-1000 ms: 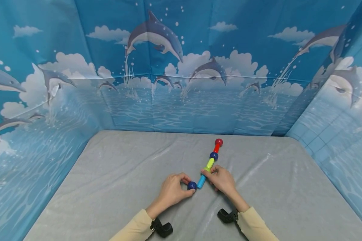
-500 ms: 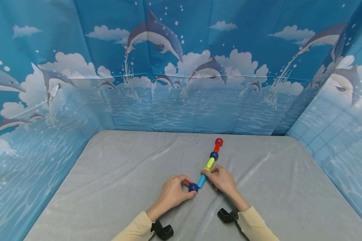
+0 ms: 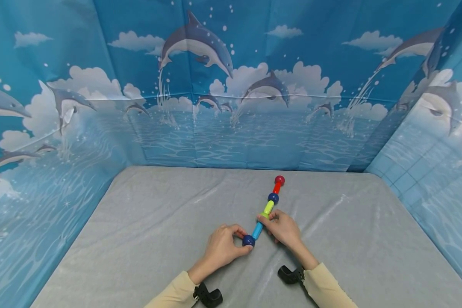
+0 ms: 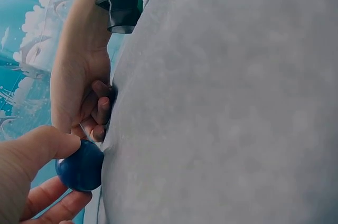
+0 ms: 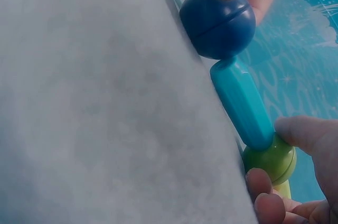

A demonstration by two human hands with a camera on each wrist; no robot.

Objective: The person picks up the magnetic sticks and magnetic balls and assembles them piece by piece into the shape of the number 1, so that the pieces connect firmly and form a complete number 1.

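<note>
Between thumb and fingers my left hand (image 3: 224,245) pinches a dark blue ball (image 5: 219,24), which meets the near end of a light blue rod (image 5: 242,103). My right hand (image 3: 283,229) pinches a green ball (image 5: 270,159) at the rod's other end. Beyond it, in the head view, the chain runs on through a yellow-green rod (image 3: 269,207), a second dark blue ball (image 3: 273,198), a red rod (image 3: 277,188) and a red ball (image 3: 279,180). In the left wrist view the held blue ball (image 4: 81,166) hides the light blue rod.
The chain lies on a grey cloth-covered table (image 3: 157,205). A curtain (image 3: 231,128) printed with dolphins hangs behind the table and along both sides. Black devices (image 3: 208,296) are strapped at both wrists.
My left hand has moved slightly right with the dark blue ball, bringing it up against the light blue rod's end. The right hand keeps its hold on the green ball.
</note>
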